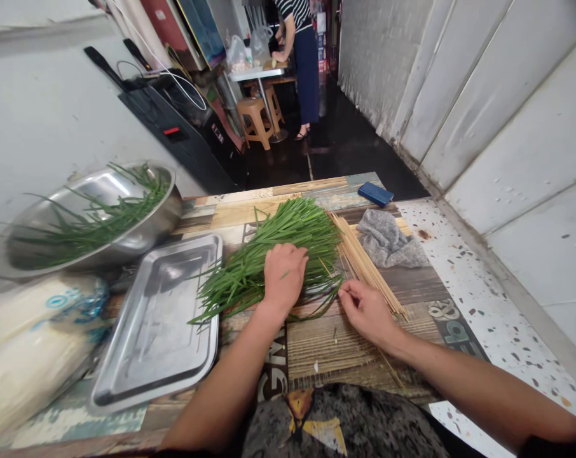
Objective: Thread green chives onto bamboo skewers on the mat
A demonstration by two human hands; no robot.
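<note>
A large pile of green garlic chives [288, 229] lies on the wood-patterned table, its left ends reaching over a metal tray. My left hand [284, 273] is on top of the pile, fingers curled down into the leaves and partly hidden by them. At the pile's right end, my right hand [368, 308] is closed in a pinch on the ends of a few chives [323, 308] that trail along the near side. Thin bamboo skewers [367, 264] lie in a bundle just beyond my right hand, between the chives and a grey cloth [390, 238].
The metal tray [161, 331] is at the left, beside bagged white food [40, 350]. A steel bowl [166, 207] with more chives stands behind it. A dark blue box [375, 194] sits near the table's far edge. Farther off, a person [300, 63] works at a small table.
</note>
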